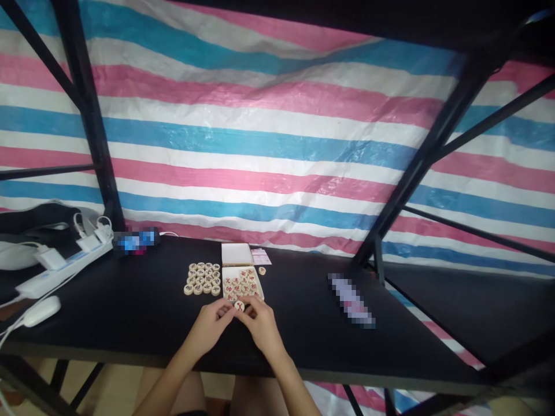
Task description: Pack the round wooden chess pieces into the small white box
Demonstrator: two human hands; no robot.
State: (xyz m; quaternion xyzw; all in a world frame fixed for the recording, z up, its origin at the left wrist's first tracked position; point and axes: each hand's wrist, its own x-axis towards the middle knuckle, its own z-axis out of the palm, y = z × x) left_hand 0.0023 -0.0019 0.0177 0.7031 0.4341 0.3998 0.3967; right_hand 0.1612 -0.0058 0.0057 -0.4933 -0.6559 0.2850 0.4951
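A round xiangqi piece with a red character is between my two hands at the near edge of an open white box. From its right side, my right hand grips it with thumb and fingers. My left hand has its fingers curled together, the tips meeting the same piece on the left. Inside the box lie several red-marked pieces, partly covered by my fingers. Left of the box, dark-marked pieces stand in neat rows. One loose piece rests right of the box.
The box's lid lies open behind it, beside a pink and white paper card. A blurred phone-like object lies to the right. At left are a white power strip, cables and a white mouse-like device. Black frame posts border the table.
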